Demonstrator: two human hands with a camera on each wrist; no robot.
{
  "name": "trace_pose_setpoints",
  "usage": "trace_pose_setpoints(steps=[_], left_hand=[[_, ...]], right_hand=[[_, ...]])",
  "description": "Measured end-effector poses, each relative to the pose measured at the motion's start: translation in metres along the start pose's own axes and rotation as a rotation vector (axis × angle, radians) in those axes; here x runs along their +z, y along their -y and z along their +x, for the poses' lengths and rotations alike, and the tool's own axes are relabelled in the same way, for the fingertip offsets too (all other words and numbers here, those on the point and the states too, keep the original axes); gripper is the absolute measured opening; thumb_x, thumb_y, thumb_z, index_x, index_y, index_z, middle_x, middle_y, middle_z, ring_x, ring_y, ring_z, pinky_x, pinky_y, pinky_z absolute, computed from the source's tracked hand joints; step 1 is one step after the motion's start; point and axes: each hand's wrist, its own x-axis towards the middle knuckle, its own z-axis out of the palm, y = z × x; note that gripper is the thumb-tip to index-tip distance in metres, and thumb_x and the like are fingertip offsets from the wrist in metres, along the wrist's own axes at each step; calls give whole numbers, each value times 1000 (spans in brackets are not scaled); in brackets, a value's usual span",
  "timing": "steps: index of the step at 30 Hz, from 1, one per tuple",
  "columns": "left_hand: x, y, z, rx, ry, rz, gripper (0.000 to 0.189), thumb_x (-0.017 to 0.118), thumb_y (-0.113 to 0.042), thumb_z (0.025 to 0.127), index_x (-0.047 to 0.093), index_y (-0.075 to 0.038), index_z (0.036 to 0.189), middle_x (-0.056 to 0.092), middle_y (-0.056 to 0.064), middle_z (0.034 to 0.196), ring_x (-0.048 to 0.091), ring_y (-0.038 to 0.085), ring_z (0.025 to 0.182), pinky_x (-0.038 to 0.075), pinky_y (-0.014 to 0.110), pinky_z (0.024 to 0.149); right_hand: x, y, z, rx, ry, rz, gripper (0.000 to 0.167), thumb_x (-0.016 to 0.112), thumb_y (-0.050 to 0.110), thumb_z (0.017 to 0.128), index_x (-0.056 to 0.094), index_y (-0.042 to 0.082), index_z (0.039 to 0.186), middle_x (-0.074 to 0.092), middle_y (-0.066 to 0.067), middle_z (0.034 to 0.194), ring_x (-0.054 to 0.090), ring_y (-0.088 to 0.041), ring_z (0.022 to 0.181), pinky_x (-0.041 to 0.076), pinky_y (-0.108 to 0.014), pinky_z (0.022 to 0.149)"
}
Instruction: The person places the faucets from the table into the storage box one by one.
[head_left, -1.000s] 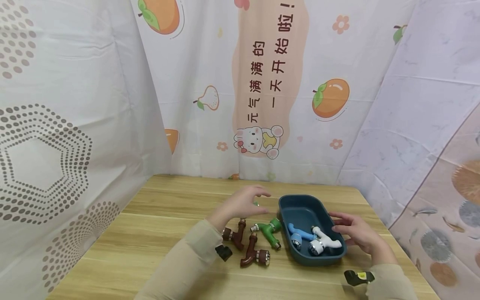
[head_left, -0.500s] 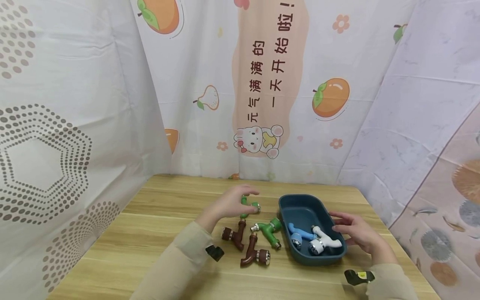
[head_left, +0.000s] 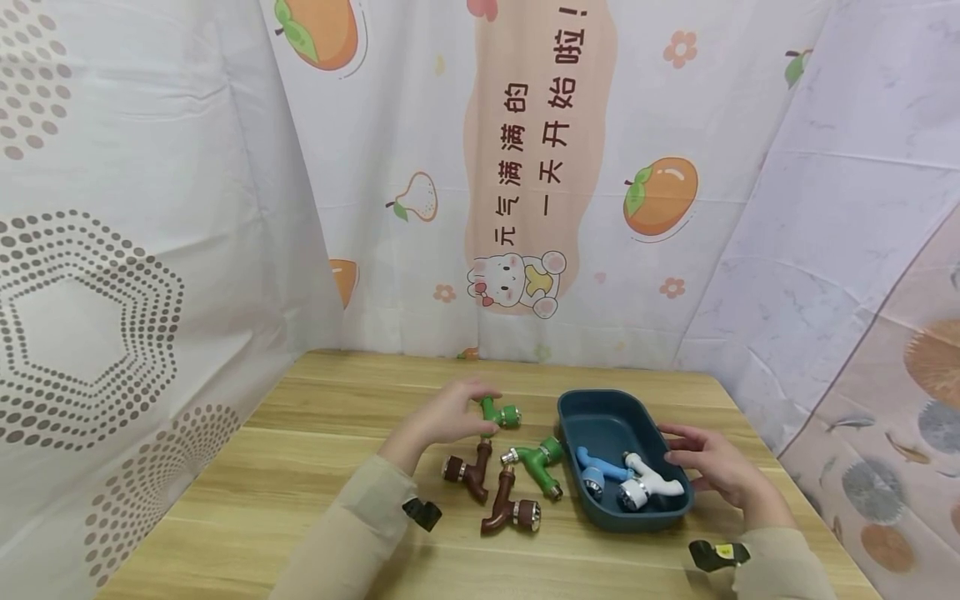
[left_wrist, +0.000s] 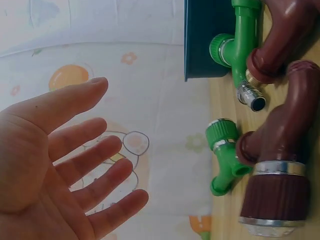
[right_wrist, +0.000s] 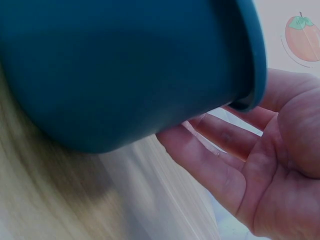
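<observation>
My left hand (head_left: 450,410) reaches over the far part of the table with fingers spread, beside a small green faucet (head_left: 506,416). In the left wrist view its palm (left_wrist: 30,170) holds nothing. Closer to me lie two dark brown faucets (head_left: 472,472) and another green faucet (head_left: 538,460). A dark teal plastic basin (head_left: 611,523) stands to their right, with a light blue faucet (head_left: 600,467) and a white faucet (head_left: 651,482) inside. My right hand (head_left: 716,462) holds the basin's right edge; in the right wrist view its fingers (right_wrist: 200,162) lie against the outer wall below the rim.
The wood-grain table (head_left: 300,467) carries everything. Printed curtains (head_left: 375,275) hang behind it and along both sides. A black camera strap (head_left: 422,513) sits at my left wrist, another (head_left: 717,555) at the right.
My left hand has drawn back to the left, bringing the far green faucet into fuller view. My right hand, the basin and the faucets have stayed in place.
</observation>
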Motion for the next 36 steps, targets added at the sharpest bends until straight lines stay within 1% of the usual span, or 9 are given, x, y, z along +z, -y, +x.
trace_pose_setpoints(steps=[7,14,21,26,31,34,36], left_hand=[[5,14,-8,-27,5,-54,54,81,-28,87,65,-13,136,60,6,139,57,34,122,50,48,96],[7,24,-15,-74,15,-61,52,82,-27,84,67,-16,133,63,3,136,58,32,121,52,49,93],[9,35,-24,-93,56,-56,53,81,-27,87,65,-14,136,64,3,135,59,32,120,52,48,95],[12,46,-28,-105,87,-74,56,81,-27,86,64,-12,138,65,2,134,61,30,116,53,44,90],[15,56,-30,-149,115,-106,56,83,-27,85,66,-9,135,66,6,131,62,28,112,54,42,86],[16,60,-32,-160,126,-119,57,84,-26,83,66,-7,134,67,8,130,62,29,111,54,43,86],[17,61,-33,-155,132,-121,57,85,-25,82,67,-5,133,67,9,129,63,30,110,55,43,86]], right_hand=[[0,0,1,-10,17,3,68,67,10,98,32,-7,154,44,-38,144,60,-34,115,59,-55,79],[-1,-1,1,-8,17,-2,67,67,11,98,33,-7,153,43,-38,145,59,-35,116,59,-55,79],[-1,-3,1,-6,13,-3,68,67,11,98,33,-7,154,44,-38,145,60,-34,115,59,-55,79],[-1,-3,1,-1,13,1,68,68,11,98,33,-6,154,45,-38,144,60,-34,116,59,-55,79],[-1,-2,0,-4,17,2,68,67,11,98,33,-6,154,44,-38,145,59,-34,117,59,-55,79],[-1,-2,1,-6,23,6,67,66,12,99,32,-6,154,43,-38,145,59,-35,117,59,-55,80],[-1,-2,1,-5,25,9,68,66,12,99,32,-6,154,43,-38,145,58,-35,117,59,-55,80]])
